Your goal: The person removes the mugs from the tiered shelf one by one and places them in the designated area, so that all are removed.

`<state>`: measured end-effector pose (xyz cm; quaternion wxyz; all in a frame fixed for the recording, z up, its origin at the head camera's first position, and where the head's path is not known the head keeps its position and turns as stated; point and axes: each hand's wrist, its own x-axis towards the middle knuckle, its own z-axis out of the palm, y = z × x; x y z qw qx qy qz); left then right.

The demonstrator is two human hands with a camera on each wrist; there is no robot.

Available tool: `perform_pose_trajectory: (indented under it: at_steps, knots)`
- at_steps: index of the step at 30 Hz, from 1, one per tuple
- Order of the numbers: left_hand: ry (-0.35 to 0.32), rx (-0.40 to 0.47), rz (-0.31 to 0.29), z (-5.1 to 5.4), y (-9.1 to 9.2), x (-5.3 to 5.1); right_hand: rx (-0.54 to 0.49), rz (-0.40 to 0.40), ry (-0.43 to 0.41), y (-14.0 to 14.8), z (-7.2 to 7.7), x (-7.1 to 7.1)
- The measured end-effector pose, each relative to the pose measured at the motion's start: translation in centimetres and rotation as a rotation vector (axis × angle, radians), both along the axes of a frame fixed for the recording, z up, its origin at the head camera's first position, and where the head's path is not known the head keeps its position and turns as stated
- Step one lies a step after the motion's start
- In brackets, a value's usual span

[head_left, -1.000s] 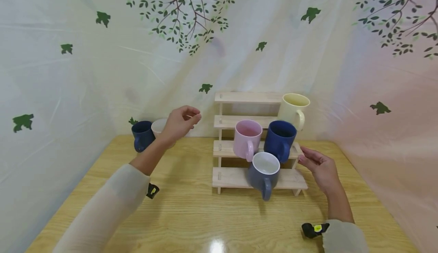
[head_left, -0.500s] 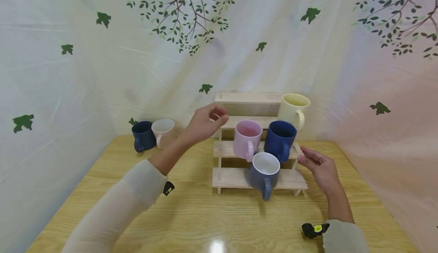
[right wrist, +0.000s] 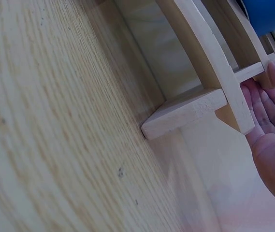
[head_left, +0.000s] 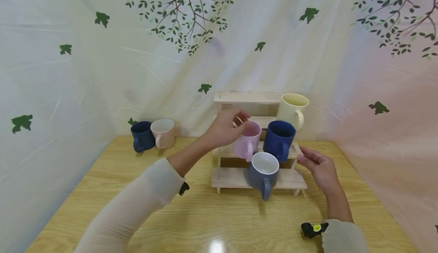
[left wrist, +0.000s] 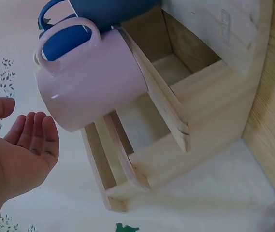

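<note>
Left hand (head_left: 226, 128), loosely curved and empty, is just beside the pink mug (head_left: 245, 148) on the rack (head_left: 229, 177), which the right hand (head_left: 321, 170) grips, and work seems over half done: four mugs (head_left: 278, 140) stand there, while dark mug (head_left: 144, 136) and pale mug (head_left: 166, 135) on table (head_left: 171, 218) seem left.

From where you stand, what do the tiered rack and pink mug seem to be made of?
The tiered rack looks like pale, matte wood, with faint grain on its boards. The pink mug is probably glazed ceramic: smooth, with a small highlight.
</note>
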<state>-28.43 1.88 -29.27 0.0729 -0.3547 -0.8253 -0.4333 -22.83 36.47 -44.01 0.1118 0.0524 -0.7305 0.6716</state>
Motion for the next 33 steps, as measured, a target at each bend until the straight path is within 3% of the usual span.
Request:
perform_pose_trajectory:
  at_steps: [7,13,24,33]
  knots:
    - [0.046,-0.031,-0.042,0.0,1.7,0.4,-0.009,0.006,0.015,-0.2,0.0,0.1]
    - [0.142,-0.097,-0.081,-0.1,3.0,0.1,-0.010,-0.001,0.007,-0.1,-0.1,0.1]
    - [0.168,-0.126,-0.106,-0.1,5.2,-0.1,0.003,-0.006,0.007,0.0,-0.2,-0.2]
    - [0.225,-0.182,-0.128,0.6,7.6,0.1,0.040,-0.025,-0.022,0.1,0.0,0.0]
